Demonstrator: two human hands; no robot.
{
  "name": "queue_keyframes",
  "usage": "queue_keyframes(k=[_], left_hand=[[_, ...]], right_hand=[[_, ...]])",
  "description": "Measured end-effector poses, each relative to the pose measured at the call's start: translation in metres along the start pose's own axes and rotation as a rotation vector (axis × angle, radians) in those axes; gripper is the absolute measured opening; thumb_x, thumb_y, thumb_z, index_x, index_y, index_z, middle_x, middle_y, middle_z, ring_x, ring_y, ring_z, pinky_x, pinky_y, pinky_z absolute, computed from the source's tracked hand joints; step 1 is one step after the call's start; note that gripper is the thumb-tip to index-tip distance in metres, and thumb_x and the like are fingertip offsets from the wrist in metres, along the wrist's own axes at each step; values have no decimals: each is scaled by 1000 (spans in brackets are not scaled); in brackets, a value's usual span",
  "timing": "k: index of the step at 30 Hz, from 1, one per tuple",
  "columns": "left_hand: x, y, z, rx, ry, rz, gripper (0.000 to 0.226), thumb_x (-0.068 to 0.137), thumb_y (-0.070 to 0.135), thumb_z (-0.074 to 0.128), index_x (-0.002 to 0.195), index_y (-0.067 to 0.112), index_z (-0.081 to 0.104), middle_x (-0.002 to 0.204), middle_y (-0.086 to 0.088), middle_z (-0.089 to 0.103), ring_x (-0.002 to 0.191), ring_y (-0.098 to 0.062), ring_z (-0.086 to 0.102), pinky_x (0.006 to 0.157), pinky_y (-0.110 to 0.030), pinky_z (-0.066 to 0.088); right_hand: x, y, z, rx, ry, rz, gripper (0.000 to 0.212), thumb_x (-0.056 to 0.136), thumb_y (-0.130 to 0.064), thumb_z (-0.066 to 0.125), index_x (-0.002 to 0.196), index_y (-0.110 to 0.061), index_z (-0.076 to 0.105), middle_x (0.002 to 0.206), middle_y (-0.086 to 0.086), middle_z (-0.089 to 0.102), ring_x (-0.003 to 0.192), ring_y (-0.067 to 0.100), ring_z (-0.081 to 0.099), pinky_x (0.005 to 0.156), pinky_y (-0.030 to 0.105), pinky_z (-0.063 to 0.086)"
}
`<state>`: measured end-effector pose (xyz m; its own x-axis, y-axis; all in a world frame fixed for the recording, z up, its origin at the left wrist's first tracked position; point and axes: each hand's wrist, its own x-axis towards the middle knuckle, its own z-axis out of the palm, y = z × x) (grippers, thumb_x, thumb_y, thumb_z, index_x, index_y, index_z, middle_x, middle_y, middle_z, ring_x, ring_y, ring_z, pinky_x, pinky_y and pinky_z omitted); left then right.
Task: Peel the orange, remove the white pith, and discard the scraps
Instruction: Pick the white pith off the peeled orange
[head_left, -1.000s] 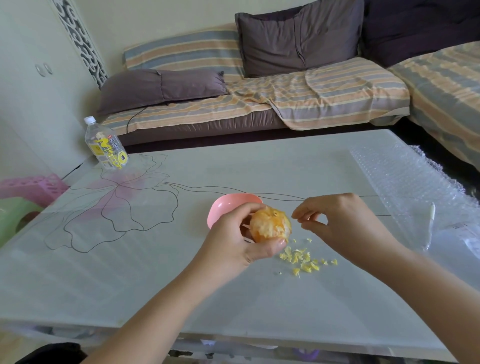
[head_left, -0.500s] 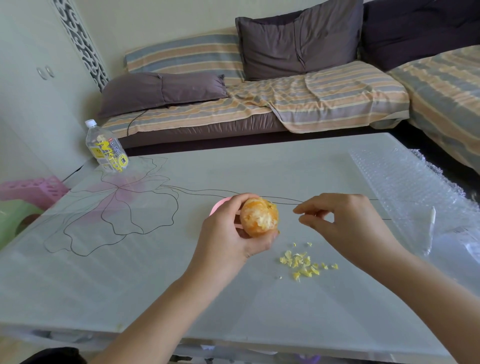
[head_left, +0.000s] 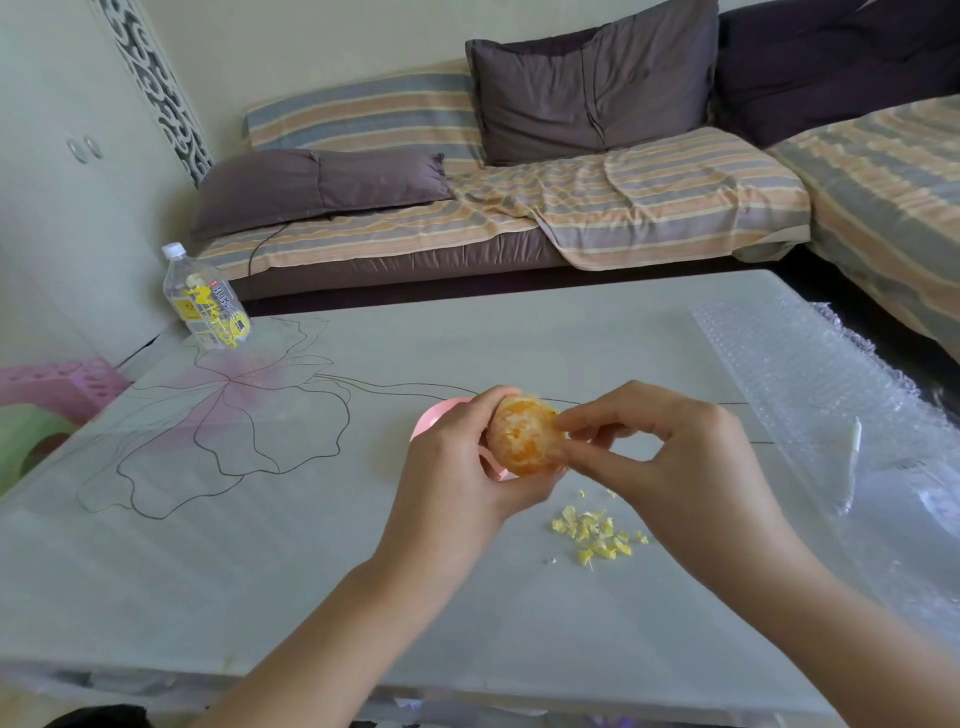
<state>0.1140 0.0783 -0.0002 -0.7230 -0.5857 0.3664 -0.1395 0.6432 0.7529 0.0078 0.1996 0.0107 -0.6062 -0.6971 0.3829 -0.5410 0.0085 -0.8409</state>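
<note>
Far left on worktop (head_left: 519, 332): clear plastic bottle (head_left: 207, 300), white cap, yellow label with lettering too blurred to read; contents clear, level not discernible. Near centre, mostly hidden behind left hand (head_left: 457, 462): pink bowl (head_left: 436, 415), only a curved rim edge showing, contents hidden. Held above worktop at centre: orange (head_left: 524, 435), peel already off, flesh bright orange with pale patches and threads of white pith across the facing side, segment lines faintly visible. Left hand curled around orange from left and below, thumb over the top, fingers pressed under the fruit. Right hand (head_left: 670, 457) just right of orange, thumb and forefinger pinched together at the fruit's right edge, touching its surface; whether a strand of pith sits between them cannot be told; remaining fingers curled loosely. On worktop, near and right of orange, below right hand: small loose heap of scraps (head_left: 597, 532), pale yellow flakes, with a few stray bits apart from the heap. Worktop surface pale grey-green, printed with a large outlined flower (head_left: 223, 415) tinted pink at left. Right side of worktop: sheet of bubble wrap (head_left: 810, 374), with a thin white stick-like item (head_left: 852, 457) lying on it. Beyond worktop: sofa (head_left: 571, 208) under striped covers, dark grey cushions (head_left: 592, 88) on it.
</note>
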Motion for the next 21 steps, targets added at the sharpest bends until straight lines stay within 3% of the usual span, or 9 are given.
queue_keyframes(k=[3, 12, 18, 21], left_hand=[[-1, 3, 2, 33, 19, 39, 29, 68, 29, 82, 89, 26, 62, 76, 3, 60, 71, -15, 52, 59, -28, 49], [0, 2, 0, 182, 71, 129, 47, 67, 33, 83, 108, 21, 63, 84, 9, 60, 77, -9, 52, 62, -6, 40], [-1, 4, -1, 156, 82, 105, 52, 64, 24, 85, 111, 22, 64, 84, 8, 62, 75, -11, 56, 63, -15, 49], [0, 5, -4, 122, 64, 38, 54, 63, 20, 85, 112, 25, 63, 86, 9, 62, 76, -7, 56, 64, -12, 48]], right_hand=[[-1, -1, 2, 15, 39, 33, 12, 70, -20, 80, 71, -30, 74, 72, -19, 66, 76, -2, 60, 70, 3, 39], [-3, -5, 1, -9, 70, 44, 14, 69, -20, 81, 69, -31, 72, 74, -22, 65, 71, -4, 60, 64, 3, 38], [-3, -5, -1, -23, 17, -11, 15, 70, -17, 80, 67, -28, 71, 72, -18, 65, 71, -2, 61, 66, 3, 40], [-5, -4, 1, -65, -25, -56, 17, 71, -15, 79, 67, -28, 69, 73, -16, 65, 72, 0, 61, 66, 4, 40]])
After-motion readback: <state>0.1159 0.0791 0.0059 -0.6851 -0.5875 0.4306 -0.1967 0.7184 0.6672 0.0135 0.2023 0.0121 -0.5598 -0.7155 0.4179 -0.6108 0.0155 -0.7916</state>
